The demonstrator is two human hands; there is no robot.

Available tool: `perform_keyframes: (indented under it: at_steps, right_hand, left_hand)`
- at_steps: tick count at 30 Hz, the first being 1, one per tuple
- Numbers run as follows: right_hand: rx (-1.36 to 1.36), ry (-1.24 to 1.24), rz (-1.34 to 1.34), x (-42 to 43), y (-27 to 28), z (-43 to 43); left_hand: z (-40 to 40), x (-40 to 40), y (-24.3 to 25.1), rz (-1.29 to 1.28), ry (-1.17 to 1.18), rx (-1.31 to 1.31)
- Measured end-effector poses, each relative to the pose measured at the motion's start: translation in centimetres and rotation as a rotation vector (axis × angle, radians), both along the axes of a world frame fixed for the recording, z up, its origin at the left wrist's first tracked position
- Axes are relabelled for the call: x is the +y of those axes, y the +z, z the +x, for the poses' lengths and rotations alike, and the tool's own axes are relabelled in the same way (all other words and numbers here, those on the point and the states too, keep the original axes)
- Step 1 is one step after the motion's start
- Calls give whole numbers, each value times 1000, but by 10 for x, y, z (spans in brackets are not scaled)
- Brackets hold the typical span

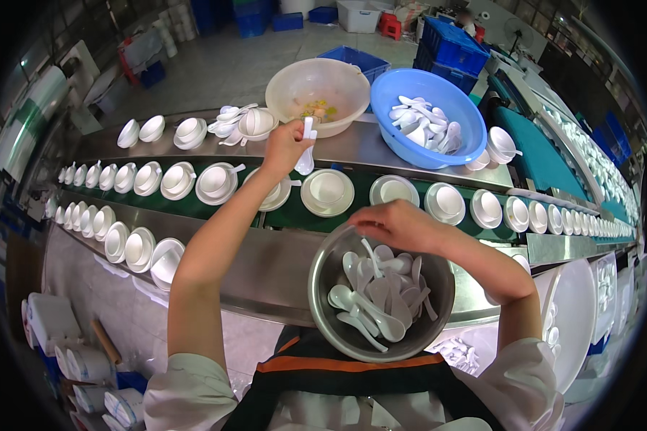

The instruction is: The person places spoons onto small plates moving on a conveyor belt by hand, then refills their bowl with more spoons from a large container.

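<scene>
My left hand (287, 148) grips white ceramic spoons (305, 156) by their handles, bowls hanging down, above the green conveyor belt (277, 220). Below it, dish sets of a small bowl on a saucer, some with a spoon, stand in a row; the nearest set to the right is a bowl and saucer (327, 193). My right hand (393, 225) is over the far rim of a steel basin (318, 301) heaped with white spoons (380, 291). Its fingers are near an upright spoon handle; whether they hold anything is hidden.
Behind the belt, a steel ledge carries a cream basin (280, 86) with scraps, a blue basin (383, 118) of spoons, and stacked bowls (190, 132). More bowls (138, 249) line the near left ledge. A teal conveyor (534, 145) runs at right; blue crates (453, 48) stand behind.
</scene>
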State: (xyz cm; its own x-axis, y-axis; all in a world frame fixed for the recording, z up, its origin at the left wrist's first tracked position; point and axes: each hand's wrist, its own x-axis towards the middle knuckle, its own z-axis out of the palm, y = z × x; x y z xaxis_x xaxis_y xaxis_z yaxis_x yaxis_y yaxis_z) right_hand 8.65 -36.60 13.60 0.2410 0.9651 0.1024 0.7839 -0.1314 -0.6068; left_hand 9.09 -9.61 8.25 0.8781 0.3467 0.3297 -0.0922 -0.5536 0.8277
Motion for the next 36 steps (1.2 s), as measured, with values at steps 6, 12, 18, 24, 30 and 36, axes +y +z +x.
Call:
perform_keyframes:
  at_steps: [6, 12, 18, 24, 30, 36]
  right_hand:
    - [-225, -38, -401, -20, -17, -25]
    - [-359, -106, -310, -29, -63, -37]
    - [-78, -113, -232, -23, -54, -35]
    - [681, -421, 288, -21, -2, 15]
    - [772, -582, 533, -14, -40, 103]
    - [405, -647, 455, -5, -50, 109]
  left_hand:
    - [4, -3, -35, 238, -184, 232]
    - [9, -42, 30, 302, -131, 4]
    - [37, -65, -38, 530, -287, 11]
    - [12, -45, -44, 624, -112, 41]
    - [-65, -102, 43, 533, -377, 61]
    - [-142, -148, 27, 608, -688, 55]
